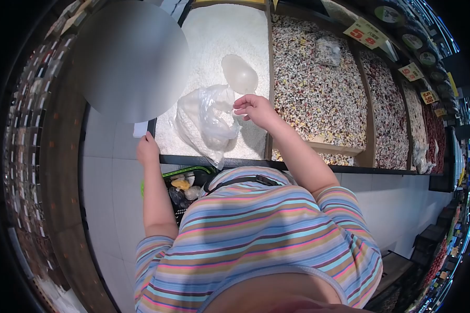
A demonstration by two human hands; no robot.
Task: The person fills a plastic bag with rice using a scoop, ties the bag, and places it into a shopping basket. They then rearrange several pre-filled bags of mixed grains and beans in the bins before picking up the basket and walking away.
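Observation:
My right hand (256, 110) is over a bin of white rice (219, 26), its fingers loosely curled and apart, with nothing in them. Just left of those fingertips, a clear plastic bag (206, 117) with white grains inside lies on the rice, its lower end hanging over the front edge. A pale, translucent rounded scoop or bowl (240, 74) rests on the rice beyond my hand. At the bin's front left corner, my left hand (148, 149) is closed on the dark bin edge (155, 125), its fingertips mostly hidden. A white sheet (140, 129) shows just beyond it.
Right of the rice is a bin of mixed grains and beans (318, 88) behind a wooden divider (270, 78), with more bins further right. Price signs (365, 32) stand above them. A green-rimmed basket (190, 169) with bagged goods sits below the bin edge. A blurred round patch covers the upper left.

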